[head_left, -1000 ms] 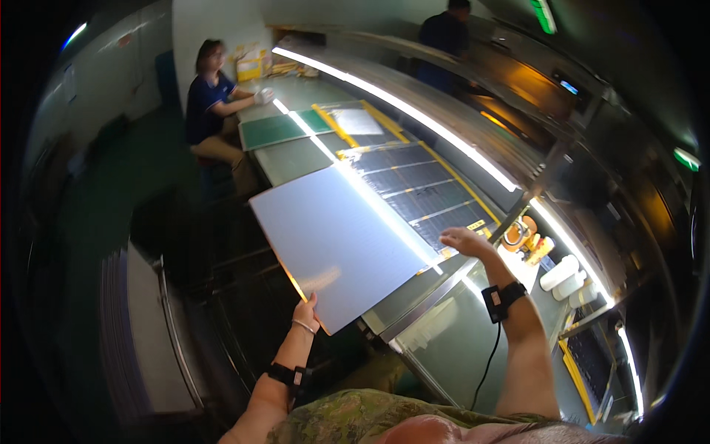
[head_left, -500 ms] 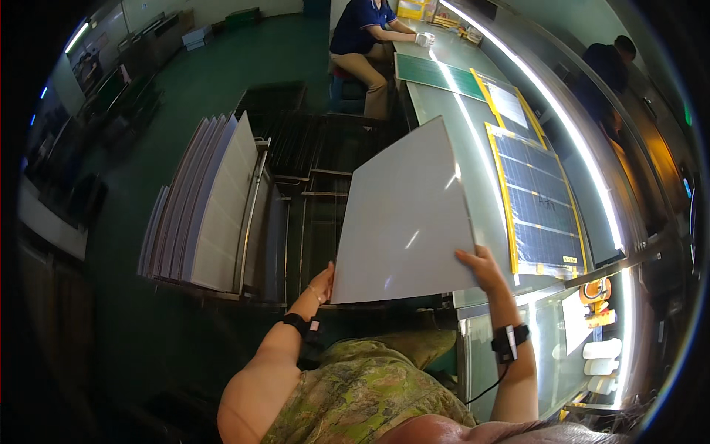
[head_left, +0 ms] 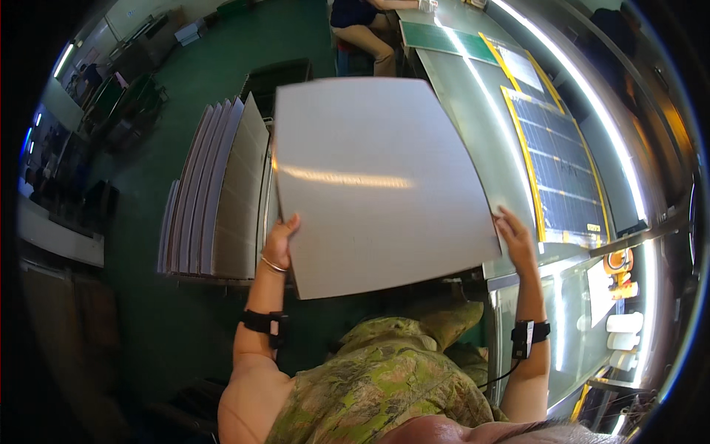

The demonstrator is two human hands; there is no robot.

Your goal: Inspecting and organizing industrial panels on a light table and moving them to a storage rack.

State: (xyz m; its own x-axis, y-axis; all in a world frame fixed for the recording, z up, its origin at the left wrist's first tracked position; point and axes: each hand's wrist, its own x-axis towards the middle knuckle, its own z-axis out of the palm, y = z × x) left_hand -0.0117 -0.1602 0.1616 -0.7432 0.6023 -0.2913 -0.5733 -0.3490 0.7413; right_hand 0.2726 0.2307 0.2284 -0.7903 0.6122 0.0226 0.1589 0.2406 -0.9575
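Note:
Between my two hands hangs a large, flat, grey-white panel [head_left: 384, 200], its broad glossy face toward me with a streak of reflected light across it. My left hand [head_left: 281, 238] grips the left edge low down, thumb lying on the near face. At the right edge, my right hand [head_left: 516, 240] has its fingertips on the rim, and part of its grip is hidden. To the left, several similar upright panels [head_left: 240, 185] stand side by side in a rack, partly covered by the held one.
A long workbench [head_left: 473, 126] runs along the right, with a dark gridded sheet [head_left: 558, 170] edged in yellow and a green board [head_left: 447, 43] on it. A seated person [head_left: 366, 37] is at its far end. White bottles [head_left: 623, 333] and an orange roll [head_left: 617, 260] sit lower right.
The panel has swung to the left and turned, so its face looks wider. My left hand has moved left and up with it; my right hand stays at the right edge.

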